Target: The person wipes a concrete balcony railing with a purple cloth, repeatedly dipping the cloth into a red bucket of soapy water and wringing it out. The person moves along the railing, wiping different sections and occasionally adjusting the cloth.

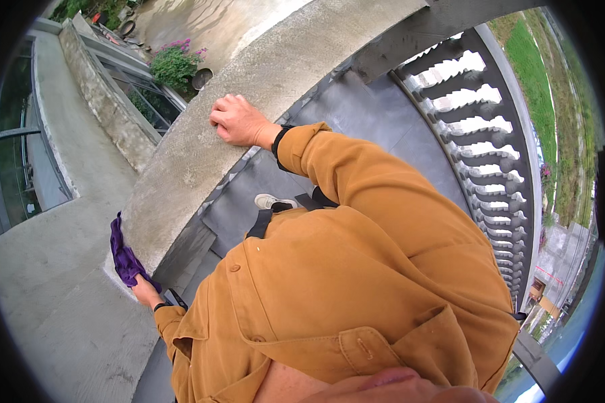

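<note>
At the lower left, my left hand (146,292) grips one end of a purple cloth (125,257). The rest of the cloth lies along the outer end of a rough concrete parapet top (191,151). Farther up the same parapet rests my right hand (239,121), back upward, with its fingers curled in; no object shows in it, though its palm side is hidden. Both arms wear mustard-coloured sleeves, with a dark band at each wrist.
Grey floor tiles (383,121) lie inside the parapet, where one light shoe (275,201) shows. A balustrade (479,136) curves along the right. Beyond the parapet are a concrete ledge (60,282), windows (20,146) and, lower down, a flowering bush (174,65).
</note>
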Demonstrator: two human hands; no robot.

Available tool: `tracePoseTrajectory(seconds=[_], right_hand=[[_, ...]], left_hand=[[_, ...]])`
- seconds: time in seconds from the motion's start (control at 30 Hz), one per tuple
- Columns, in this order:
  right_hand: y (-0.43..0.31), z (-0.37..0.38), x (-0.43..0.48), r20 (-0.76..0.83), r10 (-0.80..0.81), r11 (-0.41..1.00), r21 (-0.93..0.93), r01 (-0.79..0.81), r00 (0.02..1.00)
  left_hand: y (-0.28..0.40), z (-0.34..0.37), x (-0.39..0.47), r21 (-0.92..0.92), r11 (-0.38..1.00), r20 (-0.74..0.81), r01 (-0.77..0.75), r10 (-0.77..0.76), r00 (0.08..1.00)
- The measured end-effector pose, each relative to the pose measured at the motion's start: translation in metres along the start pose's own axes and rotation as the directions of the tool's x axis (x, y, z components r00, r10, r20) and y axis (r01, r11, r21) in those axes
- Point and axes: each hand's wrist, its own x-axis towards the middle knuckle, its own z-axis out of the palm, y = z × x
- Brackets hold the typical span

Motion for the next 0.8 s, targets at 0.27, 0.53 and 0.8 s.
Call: tracePoseTrajectory(seconds=[0.27,0.53,0.8], right_hand=[[0.0,-0.005,-0.003,-0.086,0.088,0.957,0.284,-0.06,0.992],[0.014,-0.092,-0.113,-0.146,0.086,0.897,0.441,-0.013,0.986],[0.089,-0.207,-0.245,-0.096,0.7,0.658,0.474,-0.586,0.708]], left_hand=[[0.084,-0.003,-0.115,0.259,0.927,0.058,-0.272,0.267,0.962],[0.184,-0.009,-0.171,0.1,0.874,0.182,-0.475,0.453,0.873],[0.324,-0.057,-0.238,-0.958,0.283,0.188,-0.045,0.741,0.645]])
